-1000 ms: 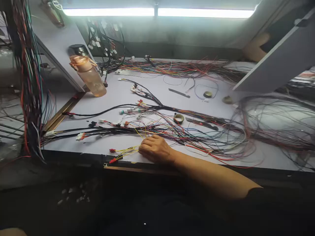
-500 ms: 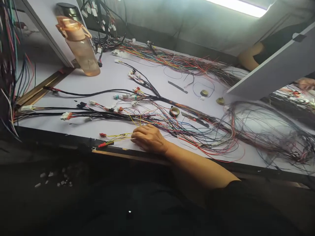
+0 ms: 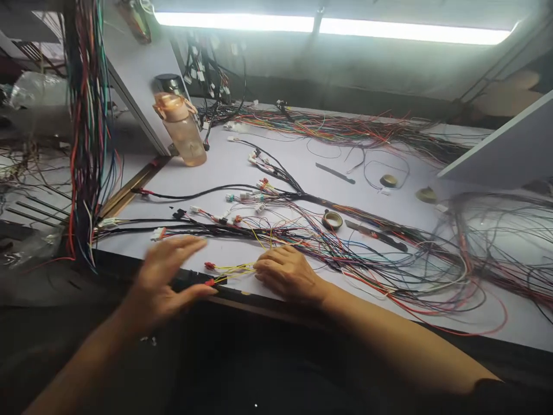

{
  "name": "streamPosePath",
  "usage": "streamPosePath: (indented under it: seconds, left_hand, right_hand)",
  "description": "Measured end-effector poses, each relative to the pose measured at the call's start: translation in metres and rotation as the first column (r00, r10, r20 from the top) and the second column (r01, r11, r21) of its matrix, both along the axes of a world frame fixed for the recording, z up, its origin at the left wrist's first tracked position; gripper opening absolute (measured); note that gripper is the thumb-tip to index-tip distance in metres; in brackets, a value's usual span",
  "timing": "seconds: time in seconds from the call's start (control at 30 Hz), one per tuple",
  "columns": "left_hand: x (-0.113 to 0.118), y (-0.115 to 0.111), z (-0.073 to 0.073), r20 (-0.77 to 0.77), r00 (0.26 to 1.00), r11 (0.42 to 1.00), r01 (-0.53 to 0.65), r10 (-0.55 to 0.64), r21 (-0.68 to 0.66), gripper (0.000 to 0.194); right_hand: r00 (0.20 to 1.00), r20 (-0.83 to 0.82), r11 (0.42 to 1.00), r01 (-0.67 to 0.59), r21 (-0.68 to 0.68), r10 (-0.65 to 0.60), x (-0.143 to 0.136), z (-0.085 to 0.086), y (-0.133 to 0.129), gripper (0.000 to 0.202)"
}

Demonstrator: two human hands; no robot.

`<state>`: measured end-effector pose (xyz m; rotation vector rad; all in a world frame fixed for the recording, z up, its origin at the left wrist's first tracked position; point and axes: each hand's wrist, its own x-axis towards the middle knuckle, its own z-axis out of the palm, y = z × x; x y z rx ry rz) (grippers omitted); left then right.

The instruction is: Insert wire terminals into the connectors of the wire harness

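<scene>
My right hand [image 3: 287, 272] rests near the table's front edge, fingers closed on thin yellow wires [image 3: 237, 268]. Two red connectors stick out to its left: a small one [image 3: 210, 266] and another [image 3: 209, 283] close to the edge. My left hand [image 3: 166, 285], blurred, hovers over the edge with thumb and fingers spread around the air beside the nearer connector; nothing shows in its grasp. Behind both hands lies a wire harness in black sleeving [image 3: 203, 230], with a white-and-orange connector [image 3: 159, 233] on one branch. The wire ends inside my right hand are hidden.
A peach water bottle [image 3: 185, 138] stands at back left beside hanging wires [image 3: 88, 127]. A tape roll [image 3: 332, 220] and a dark, blade-like tool [image 3: 377, 234] lie among the harness branches. A panel [image 3: 505, 144] juts in from the right; loose wires [image 3: 311, 121] run along the back.
My left hand has come into view from the lower left, fingers spread. My right hand stays on the yellow wires. The view has swung left, so the scene sits further right and lower.
</scene>
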<state>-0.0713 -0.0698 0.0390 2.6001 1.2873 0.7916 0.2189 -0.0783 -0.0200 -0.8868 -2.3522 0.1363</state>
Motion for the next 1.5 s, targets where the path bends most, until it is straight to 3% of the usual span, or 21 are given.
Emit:
streamPosePath:
  seconds: [0.1,0.23,0.47,0.53,0.6,0.63,0.67,0.77,0.87,0.93,0.97,1.03,1.1,1.17,1.23,1.4,1.5]
  left_hand:
    - [0.008,0.007,-0.028,-0.142,0.986,0.996,0.082,-0.086,-0.037,0.064]
    - [0.019,0.016,-0.049,-0.115,0.985,0.992,0.122,-0.126,-0.04,0.015]
    - [0.013,0.035,-0.041,-0.094,0.978,0.981,0.183,-0.188,-0.059,0.011]
    - [0.022,0.035,-0.034,-0.005,0.991,0.987,0.129,-0.13,-0.101,0.011]
    - [0.039,0.034,-0.026,0.187,0.982,0.968,0.028,0.02,-0.251,0.024]
    - [0.05,0.034,-0.021,0.303,0.944,0.927,-0.004,0.127,-0.376,0.028]
    - [0.061,0.034,-0.016,0.388,0.887,0.848,-0.009,0.251,-0.529,0.031]
    - [0.092,0.041,-0.001,0.49,0.726,0.546,0.188,0.483,-0.817,0.034]
    - [0.108,0.052,0.01,0.46,0.578,0.283,0.374,0.674,-0.883,0.03]
    - [0.112,0.059,0.011,0.45,0.49,0.222,0.455,0.746,-0.863,0.026]
    - [0.114,0.062,0.01,0.463,0.44,0.241,0.472,0.769,-0.848,0.025]
    - [0.119,0.066,0.005,0.505,0.336,0.333,0.454,0.795,-0.826,0.025]
    - [0.126,0.069,-0.001,0.552,0.251,0.432,0.405,0.795,-0.806,0.026]
    - [0.136,0.072,-0.007,0.584,0.193,0.488,0.381,0.789,-0.785,0.027]
    - [0.145,0.074,-0.011,0.597,0.15,0.508,0.389,0.788,-0.768,0.029]
    - [0.158,0.08,-0.015,0.599,0.11,0.497,0.453,0.793,-0.74,0.023]
    - [0.157,0.085,-0.018,0.63,0.055,0.541,0.459,0.775,-0.705,0.018]
  right_hand:
    - [1.0,-0.005,1.0,-0.004,-0.006,0.004,-0.001,0.0,0.0,0.017]
    - [1.0,-0.021,1.0,-0.008,-0.017,0.008,-0.001,-0.002,0.0,0.016]
    - [0.996,-0.071,0.997,0.053,-0.051,-0.056,-0.001,-0.003,-0.001,0.016]
    - [0.995,-0.085,0.998,0.047,-0.052,-0.051,-0.001,-0.002,-0.001,0.016]
    - [0.995,-0.093,0.998,0.032,-0.045,-0.037,-0.001,0.0,-0.001,0.017]
    - [0.995,-0.092,0.999,0.026,-0.041,-0.03,-0.001,0.0,-0.001,0.017]
    - [0.995,-0.092,0.999,0.022,-0.036,-0.025,-0.002,0.001,0.0,0.017]
    - [0.995,-0.095,0.999,0.015,-0.03,-0.017,-0.002,0.002,0.0,0.016]
    - [0.996,-0.093,0.999,-0.007,-0.032,0.004,-0.002,0.004,-0.001,0.018]
    - [0.995,-0.097,0.999,-0.023,-0.027,0.02,-0.002,0.006,-0.001,0.02]
    - [0.995,-0.1,1.0,-0.02,-0.023,0.018,-0.001,0.007,0.0,0.02]
    - [0.994,-0.106,1.0,0.02,-0.003,-0.02,0.003,0.011,0.002,0.018]
    - [0.99,-0.087,0.993,0.111,0.026,-0.108,0.011,0.017,0.005,0.016]
    - [0.98,-0.037,0.979,0.197,0.047,-0.196,0.023,0.024,0.01,0.018]
    - [0.968,0.018,0.967,0.249,0.055,-0.25,0.036,0.03,0.017,0.023]
    - [0.928,0.149,0.94,0.337,0.061,-0.342,0.055,0.034,0.036,0.042]
    - [0.922,0.19,0.941,0.336,0.048,-0.339,0.053,0.028,0.036,0.034]
